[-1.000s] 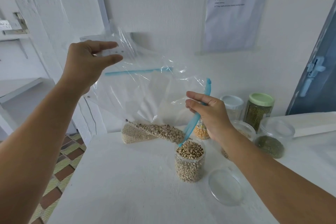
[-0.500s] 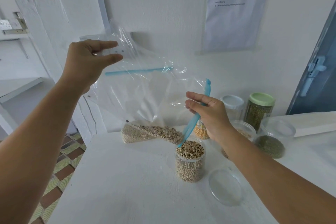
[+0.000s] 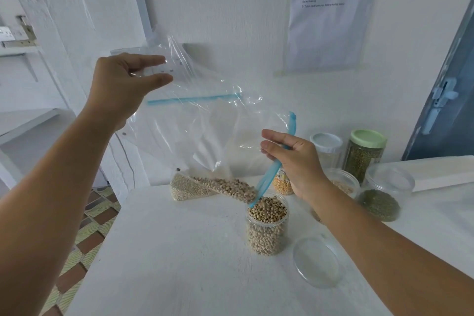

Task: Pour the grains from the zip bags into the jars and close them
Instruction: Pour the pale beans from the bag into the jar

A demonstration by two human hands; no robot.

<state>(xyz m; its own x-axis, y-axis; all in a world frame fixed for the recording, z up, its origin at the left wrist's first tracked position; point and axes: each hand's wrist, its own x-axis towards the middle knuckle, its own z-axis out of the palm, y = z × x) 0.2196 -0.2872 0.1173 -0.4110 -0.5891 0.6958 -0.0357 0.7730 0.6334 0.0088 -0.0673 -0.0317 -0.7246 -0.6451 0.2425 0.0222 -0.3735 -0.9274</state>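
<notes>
A clear zip bag point(image 3: 195, 123) with a blue zip strip hangs tilted above the white table point(image 3: 179, 264). My left hand point(image 3: 123, 84) pinches its raised bottom corner. My right hand point(image 3: 295, 161) pinches the blue zip edge near the mouth. Pale beans point(image 3: 228, 188) lie in the bag's low corner, right at the rim of an open clear jar point(image 3: 266, 228) that is nearly full of the same beans. The jar's clear lid point(image 3: 316, 260) lies flat on the table to its right.
Behind the bag lies another bag of fine pale grain point(image 3: 184, 187). At the back right stand a yellow corn jar point(image 3: 282, 183), a white-lidded jar point(image 3: 327, 146), a green-lidded jar point(image 3: 366, 154) and two open jars, one holding green grain point(image 3: 382, 195). The table's left edge drops to a tiled floor point(image 3: 84, 236).
The beans have slid lower in the bag toward the jar mouth, and the jar looks slightly fuller. Both hands keep almost the same pose.
</notes>
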